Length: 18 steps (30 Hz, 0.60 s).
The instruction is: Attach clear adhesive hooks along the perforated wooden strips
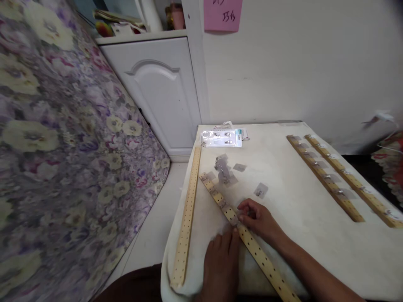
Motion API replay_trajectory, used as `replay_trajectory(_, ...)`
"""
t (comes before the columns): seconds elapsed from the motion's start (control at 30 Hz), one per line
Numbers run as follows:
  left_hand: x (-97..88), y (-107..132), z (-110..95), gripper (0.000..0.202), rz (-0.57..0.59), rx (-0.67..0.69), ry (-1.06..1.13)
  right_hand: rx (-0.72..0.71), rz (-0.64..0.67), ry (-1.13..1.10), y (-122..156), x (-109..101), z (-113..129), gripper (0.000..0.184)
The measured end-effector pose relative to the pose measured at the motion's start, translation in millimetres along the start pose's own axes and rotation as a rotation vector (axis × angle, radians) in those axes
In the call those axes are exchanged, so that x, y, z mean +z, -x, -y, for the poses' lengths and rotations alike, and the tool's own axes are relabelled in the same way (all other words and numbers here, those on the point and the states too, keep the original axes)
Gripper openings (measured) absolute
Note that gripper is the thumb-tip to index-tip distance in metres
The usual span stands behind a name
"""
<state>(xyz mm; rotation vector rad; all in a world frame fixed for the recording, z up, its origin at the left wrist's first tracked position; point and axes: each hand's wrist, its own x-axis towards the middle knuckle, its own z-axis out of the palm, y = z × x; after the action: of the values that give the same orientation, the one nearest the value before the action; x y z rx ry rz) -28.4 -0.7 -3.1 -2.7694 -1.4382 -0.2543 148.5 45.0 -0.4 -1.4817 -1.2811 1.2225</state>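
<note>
A narrow wooden strip with rows of small holes (256, 249) lies diagonally on the table in front of me. My left hand (221, 260) is at its left edge, fingers bent together, with the nearest fingertip pressed against it. From the right, my right hand (256, 219) reaches over the strip, thumb and forefinger pinched at a clear adhesive hook (238, 223), which they partly cover. More clear hooks (223, 204) sit along the strip's far half. Beyond it are a loose pile of clear hooks (223, 170) and single ones, including a hook patch (261, 190) near my right hand.
A second holed strip (186, 226) lies along the table's left edge. Two strips bearing hooks, a nearer one (324, 178) and an outer one (354, 180), lie at right. Hook packaging (220, 138) rests at the back. A white cabinet (157, 92) and floral curtain (78, 138) stand left.
</note>
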Motion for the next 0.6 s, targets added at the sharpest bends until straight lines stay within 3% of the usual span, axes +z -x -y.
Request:
replay_trajectory(0.23, -2.3, 1.2, 1.9, 0.046, 0.007, -0.008, 0.026, -0.085, -0.057, 0.084, 6.9, 0.2, 0.6, 0.022)
replay_trajectory(0.4, -1.8, 1.6, 3.9, 0.047, -0.04, 0.016, 0.045, -0.189, -0.2, 0.225, 17.1, 0.1, 4.1, 0.024)
replay_trajectory(0.5, 1.0, 2.1, 6.0, 0.05, -0.063, 0.02, 0.051, -0.255, -0.341, 0.3, 19.9, -16.0, 0.7, 0.018)
replay_trajectory(0.6, 3.1, 2.9, 8.4, 0.047, -0.123, 0.05, 0.049, -0.234, -0.513, 0.329, 12.9, -45.2, -9.7, 0.017)
